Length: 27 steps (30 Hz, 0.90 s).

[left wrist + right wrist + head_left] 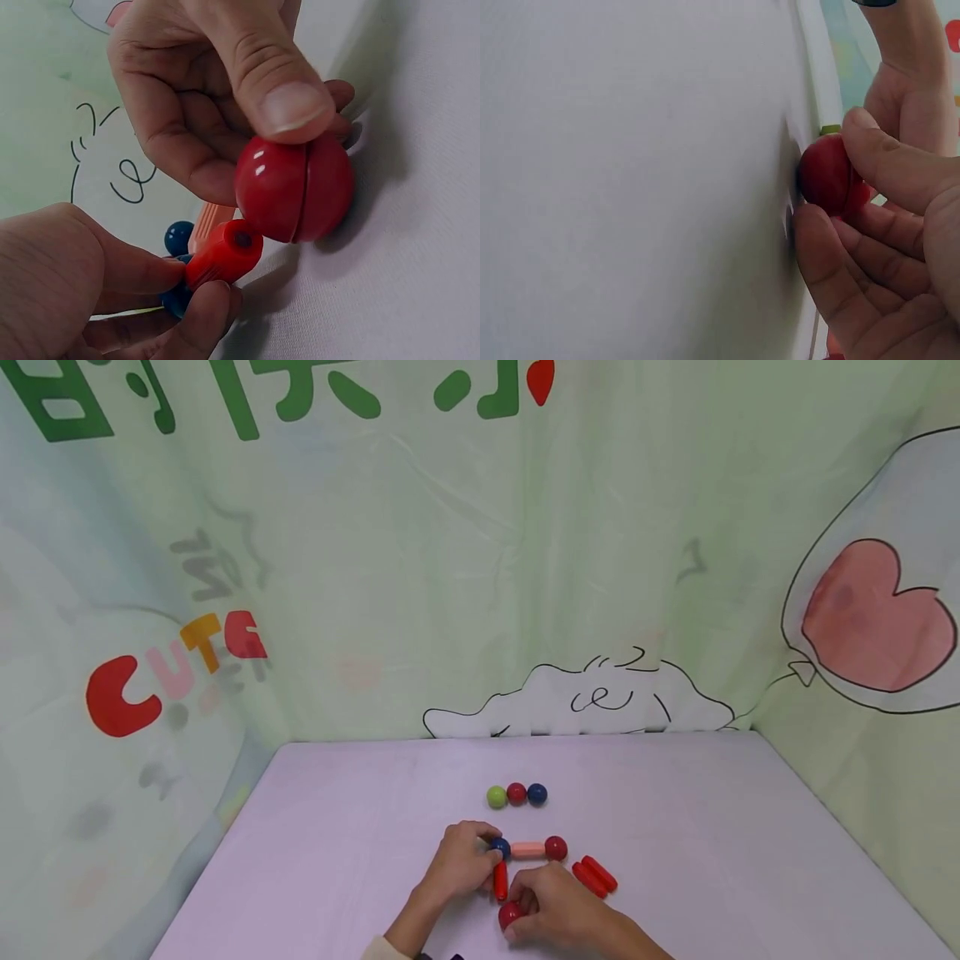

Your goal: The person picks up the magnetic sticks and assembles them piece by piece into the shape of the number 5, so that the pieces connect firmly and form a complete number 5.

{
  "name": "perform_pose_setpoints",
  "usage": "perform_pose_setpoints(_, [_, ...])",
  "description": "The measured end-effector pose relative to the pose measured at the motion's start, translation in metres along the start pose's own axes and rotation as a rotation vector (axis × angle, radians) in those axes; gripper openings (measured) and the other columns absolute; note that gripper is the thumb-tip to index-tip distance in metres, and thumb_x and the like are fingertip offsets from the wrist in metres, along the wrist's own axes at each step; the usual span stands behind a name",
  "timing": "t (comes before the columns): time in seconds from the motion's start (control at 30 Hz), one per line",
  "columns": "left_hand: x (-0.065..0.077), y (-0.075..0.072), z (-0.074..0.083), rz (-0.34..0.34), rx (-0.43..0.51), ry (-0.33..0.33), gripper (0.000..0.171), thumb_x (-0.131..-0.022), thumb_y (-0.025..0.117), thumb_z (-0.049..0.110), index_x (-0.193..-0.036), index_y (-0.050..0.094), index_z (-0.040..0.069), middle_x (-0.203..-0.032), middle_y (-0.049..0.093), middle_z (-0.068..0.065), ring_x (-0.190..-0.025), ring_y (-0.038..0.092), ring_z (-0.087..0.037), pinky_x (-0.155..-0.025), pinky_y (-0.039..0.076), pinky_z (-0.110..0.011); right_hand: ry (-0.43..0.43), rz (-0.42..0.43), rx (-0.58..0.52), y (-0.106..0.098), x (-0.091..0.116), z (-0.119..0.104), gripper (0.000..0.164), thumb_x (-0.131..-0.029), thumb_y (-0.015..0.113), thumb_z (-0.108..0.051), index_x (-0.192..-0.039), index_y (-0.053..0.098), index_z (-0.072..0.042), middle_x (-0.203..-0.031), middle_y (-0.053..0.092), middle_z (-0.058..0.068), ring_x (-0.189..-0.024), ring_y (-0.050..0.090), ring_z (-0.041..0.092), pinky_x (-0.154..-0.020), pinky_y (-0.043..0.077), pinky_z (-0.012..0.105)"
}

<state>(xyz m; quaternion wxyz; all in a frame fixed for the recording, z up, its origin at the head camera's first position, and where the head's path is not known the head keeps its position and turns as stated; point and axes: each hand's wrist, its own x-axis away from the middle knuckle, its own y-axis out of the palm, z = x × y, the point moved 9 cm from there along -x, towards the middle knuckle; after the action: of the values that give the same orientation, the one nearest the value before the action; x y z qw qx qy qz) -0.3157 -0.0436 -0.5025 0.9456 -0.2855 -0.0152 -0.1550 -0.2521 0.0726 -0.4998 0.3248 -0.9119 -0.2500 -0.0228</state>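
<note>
My left hand pinches a blue ball, its thumb close against the red rod joined to that ball. From the same ball a pink rod runs right to a red ball. My right hand holds another red ball between thumb and fingers. A seam runs round this ball. It is just beyond the free end of the red rod, with a small gap between them in the left wrist view. In the right wrist view, the held ball is near the tabletop.
Behind the hands, a green ball, a red ball and a blue ball sit in a row. Two loose red rods lie side by side to the right. A printed curtain hangs behind the pale table.
</note>
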Motion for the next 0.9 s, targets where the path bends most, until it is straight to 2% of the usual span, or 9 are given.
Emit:
perform_pose_setpoints(0.17, [-0.001,0.0,0.001,-0.006,-0.006,0.026,0.029,-0.091,0.069,0.004,-0.12,0.072,0.005,-0.105,0.067,-0.009,-0.048,0.062,-0.018,-0.05,0.052,-0.027,-0.026,0.041,0.049,0.001,-0.002,-0.004,0.024,-0.079,0.088,-0.029,-0.093,0.074,-0.016,-0.07,0.064,-0.009,-0.063,0.059,0.009,-0.064,0.053,0.019])
perform_pose_setpoints(0.4, [0.0,0.001,0.002,-0.025,0.004,0.039,0.029,-0.092,0.068,0.003,-0.121,0.073,0.006,-0.109,0.067,-0.01,-0.048,0.062,-0.018,-0.049,0.051,-0.025,0.012,0.078,0.098,0.002,-0.005,-0.004,0.025,-0.078,0.087,-0.035,-0.089,0.076,-0.016,-0.062,0.061,-0.007,-0.058,0.056,0.008,-0.056,0.042,0.015])
perform_pose_setpoints(0.5, [0.001,0.001,0.003,-0.027,-0.02,0.039,0.03,-0.093,0.067,0.003,-0.123,0.072,0.006,-0.112,0.067,-0.011,-0.05,0.062,-0.016,-0.049,0.05,-0.024,0.019,0.08,0.105,0.003,-0.006,-0.005,0.024,-0.079,0.087,-0.035,-0.088,0.076,-0.016,-0.061,0.06,-0.006,-0.057,0.055,0.008,-0.055,0.04,0.015])
perform_pose_setpoints(0.57, [0.001,0.001,0.004,-0.032,-0.046,0.035,0.032,-0.093,0.068,0.006,-0.124,0.071,0.007,-0.114,0.066,-0.012,-0.051,0.062,-0.018,-0.051,0.052,-0.027,0.022,0.082,0.107,0.003,-0.005,-0.006,0.023,-0.079,0.087,-0.036,-0.087,0.076,-0.017,-0.06,0.059,-0.005,-0.057,0.055,0.009,-0.054,0.038,0.015])
perform_pose_setpoints(0.7, [0.003,0.003,0.006,-0.053,-0.137,0.035,0.041,-0.091,0.073,0.016,-0.132,0.068,0.013,-0.119,0.064,-0.01,-0.079,0.062,-0.02,-0.074,0.057,-0.041,0.025,0.092,0.123,0.001,-0.004,-0.005,0.024,-0.078,0.087,-0.037,-0.086,0.077,-0.017,-0.058,0.058,-0.005,-0.056,0.054,0.009,-0.053,0.036,0.015])
perform_pose_setpoints(0.8, [0.006,0.006,0.007,-0.079,-0.186,0.047,0.05,-0.089,0.076,0.02,-0.137,0.064,0.018,-0.119,0.061,-0.008,-0.098,0.055,-0.021,-0.089,0.054,-0.049,0.013,0.096,0.134,0.0,-0.003,-0.004,0.025,-0.078,0.087,-0.038,-0.087,0.077,-0.016,-0.058,0.058,-0.005,-0.056,0.053,0.009,-0.053,0.037,0.015])
perform_pose_setpoints(0.9, [0.01,0.009,0.007,-0.121,-0.192,0.047,0.056,-0.086,0.078,0.02,-0.14,0.061,0.019,-0.12,0.058,-0.008,-0.102,0.053,-0.023,-0.092,0.052,-0.052,-0.002,0.09,0.126,-0.003,-0.001,-0.003,0.026,-0.079,0.087,-0.038,-0.088,0.077,-0.016,-0.06,0.059,-0.007,-0.058,0.055,0.009,-0.055,0.042,0.016])
